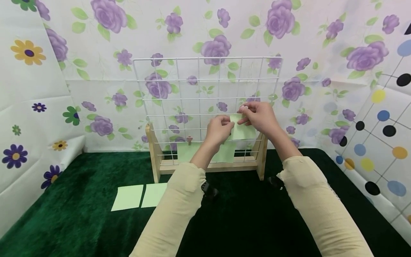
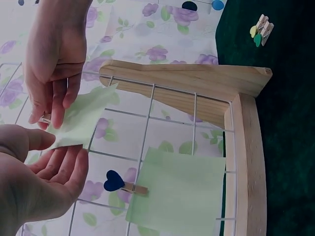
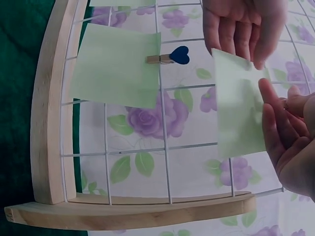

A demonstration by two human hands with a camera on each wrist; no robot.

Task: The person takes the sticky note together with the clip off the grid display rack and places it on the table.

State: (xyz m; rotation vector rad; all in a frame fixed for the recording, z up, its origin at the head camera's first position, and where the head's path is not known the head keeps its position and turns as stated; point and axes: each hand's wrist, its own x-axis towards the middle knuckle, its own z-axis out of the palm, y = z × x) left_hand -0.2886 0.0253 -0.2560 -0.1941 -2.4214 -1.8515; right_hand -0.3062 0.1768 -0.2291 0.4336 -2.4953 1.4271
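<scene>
The white metal wire grid (image 1: pixel 219 79) bars the way straight ahead; there is room to pass above it or left of its pale wooden supports (image 1: pixel 153 153).

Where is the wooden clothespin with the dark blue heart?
In the right wrist view, the clothespin is above centre, clipped to a green paper square, with the left hand to its right.

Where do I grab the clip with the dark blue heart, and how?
Likely pinch the clip at its heart end, coming from above: that end sticks up past the top edge of the paper, while the other end overlaps it.
</scene>
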